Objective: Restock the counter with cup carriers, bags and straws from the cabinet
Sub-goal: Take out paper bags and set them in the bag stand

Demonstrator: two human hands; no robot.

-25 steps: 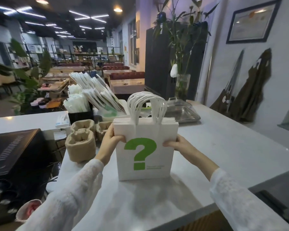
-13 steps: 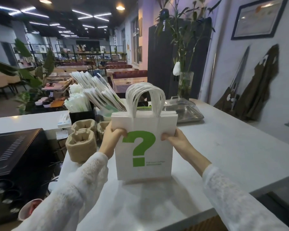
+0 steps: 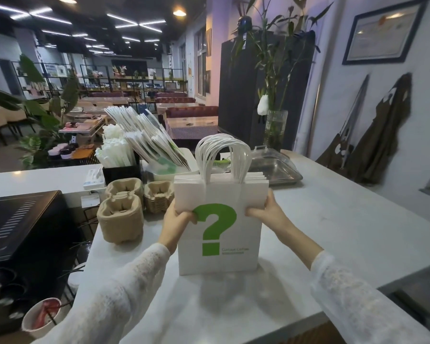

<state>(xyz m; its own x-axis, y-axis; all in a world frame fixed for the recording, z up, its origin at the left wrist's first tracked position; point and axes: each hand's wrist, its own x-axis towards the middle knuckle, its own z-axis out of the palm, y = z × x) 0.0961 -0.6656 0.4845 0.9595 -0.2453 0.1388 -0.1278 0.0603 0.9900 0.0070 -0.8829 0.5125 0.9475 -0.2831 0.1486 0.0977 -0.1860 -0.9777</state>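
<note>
Black appliance [image 3: 20,219]: far left, below the level of the surface, vented top panel facing up.

Paper cup [image 3: 41,316]: lower left corner, reddish contents; detail blurred.

Cup carriers [image 3: 121,219]: brown moulded pulp, in three stacks on the pale surface [image 3: 333,232]. One tall stack stands nearest the viewer; two more stand behind it, side by side.

Straws [image 3: 114,155]: white, upright and packed tight in a black holder [image 3: 121,171], just behind the carrier stacks.

Flat bags [image 3: 147,135]: white, leaning fanned to the left in a white bin [image 3: 170,175], immediately right of the straw holder.

Left hand [image 3: 176,222]: grips the left edge of the bag stack, thumb across the front face, touching the green mark. White knit sleeve.

Bag stack [image 3: 219,232]: white paper carrier bags with a green question mark on the front one, standing upright on the surface near its front edge, between the two hands. Several bags pressed together; their white loop handles [image 3: 222,157] rise bunched above the top.

Right hand [image 3: 268,214]: grips the right edge of the same stack, thumb on the front, fingers hidden behind. White knit sleeve.

Metal tray [image 3: 276,170]: with clear lid, behind and to the right of the bag stack, apart from it.

Glass vase [image 3: 274,130]: green stems, behind the tray.

Framed picture [image 3: 382,33]: upper right wall.
</note>
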